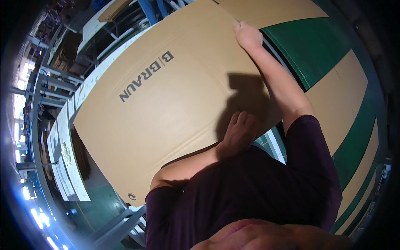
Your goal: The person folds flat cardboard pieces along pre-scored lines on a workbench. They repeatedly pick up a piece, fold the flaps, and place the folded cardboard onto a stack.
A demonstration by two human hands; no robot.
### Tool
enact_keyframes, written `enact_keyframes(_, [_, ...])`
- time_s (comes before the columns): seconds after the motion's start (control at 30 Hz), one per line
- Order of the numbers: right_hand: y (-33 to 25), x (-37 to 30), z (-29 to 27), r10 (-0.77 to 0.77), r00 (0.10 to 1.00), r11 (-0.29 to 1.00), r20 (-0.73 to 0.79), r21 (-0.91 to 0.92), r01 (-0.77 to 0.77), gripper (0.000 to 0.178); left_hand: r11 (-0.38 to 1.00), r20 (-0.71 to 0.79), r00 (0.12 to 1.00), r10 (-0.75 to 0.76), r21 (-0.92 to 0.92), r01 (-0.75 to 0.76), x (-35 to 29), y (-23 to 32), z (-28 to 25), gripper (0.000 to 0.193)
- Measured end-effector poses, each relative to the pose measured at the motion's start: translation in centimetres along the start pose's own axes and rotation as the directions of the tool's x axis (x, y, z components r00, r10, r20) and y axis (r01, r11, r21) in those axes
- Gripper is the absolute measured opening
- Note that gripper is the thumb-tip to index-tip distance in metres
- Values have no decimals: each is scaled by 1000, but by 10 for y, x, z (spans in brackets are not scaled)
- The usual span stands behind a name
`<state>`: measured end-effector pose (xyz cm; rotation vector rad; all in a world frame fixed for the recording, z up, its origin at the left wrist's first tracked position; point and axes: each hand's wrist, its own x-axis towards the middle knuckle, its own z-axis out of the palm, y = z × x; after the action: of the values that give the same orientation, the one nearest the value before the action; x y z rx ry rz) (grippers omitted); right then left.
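Note:
A large flat cardboard sheet [166, 108] with dark printing spreads out in front of me, its crease lines showing. My right hand [249, 36] is closed on the sheet's far right edge, the arm stretched forward. Close to my body, my left hand [240, 130] is closed at the near edge of the same sheet, fingers curled, with the forearm lying across its near side. The undersides of both grips are hidden. A dark shadow falls on the board around my left hand.
To the right, a green conveyor belt [310, 48] carries more cardboard [337, 100]. White-topped tables [68, 166] and grey metal framing [60, 85] stand left. At the far side appear a person's blue-clad legs [153, 10]. Green floor [100, 208] shows at lower left.

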<state>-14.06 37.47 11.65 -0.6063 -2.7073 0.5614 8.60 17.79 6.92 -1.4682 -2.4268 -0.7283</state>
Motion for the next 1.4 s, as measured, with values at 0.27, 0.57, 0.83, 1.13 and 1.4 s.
enact_keyframes(0.27, [102,-59,-32,-260,730,564,632,713,-416,62,991,-15,997,-74,110,76,-2,9,-9,44])
enact_keyframes(0.57, [105,-77,-12,-553,612,316,565,822,-474,57,971,42,974,-223,94,218,-26,12,-57,43])
enact_keyframes(0.83, [267,-51,66,-23,989,724,144,684,-82,41,842,167,862,-478,369,395,-53,43,-55,49])
enact_keyframes(1.13, [527,-205,-26,148,971,969,189,-222,-105,58,881,100,938,-333,389,271,-66,28,-43,51])
enact_keyframes(1.4, [522,-147,15,31,989,983,143,-181,-4,50,898,68,939,-336,323,298,-63,22,-40,50])
